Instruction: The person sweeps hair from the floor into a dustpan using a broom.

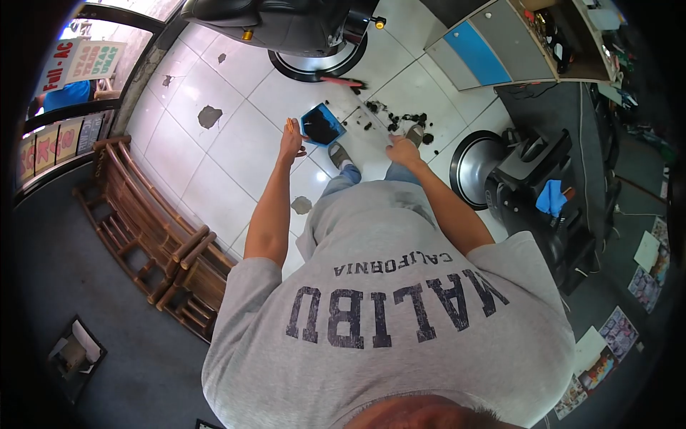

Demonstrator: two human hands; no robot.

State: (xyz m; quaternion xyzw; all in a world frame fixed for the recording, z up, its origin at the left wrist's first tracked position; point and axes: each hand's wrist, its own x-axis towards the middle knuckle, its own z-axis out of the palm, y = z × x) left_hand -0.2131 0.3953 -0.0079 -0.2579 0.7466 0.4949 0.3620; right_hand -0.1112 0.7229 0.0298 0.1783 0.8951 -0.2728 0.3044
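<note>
My left hand (291, 141) is closed on the orange handle of a blue dustpan (323, 125), which has dark hair clippings in it. My right hand (402, 150) is wrapped round the pale stick of a broom, whose red and black head (346, 83) is beyond the dustpan, up toward the chair base. Dark clumps of hair (411, 118) lie scattered on the white tiles between the broom head and my right foot.
A black barber chair (236, 25) on a round metal base stands ahead, another chair (525, 175) at the right. Bamboo benches (136, 214) line the left wall. A cabinet (475, 50) stands at the upper right.
</note>
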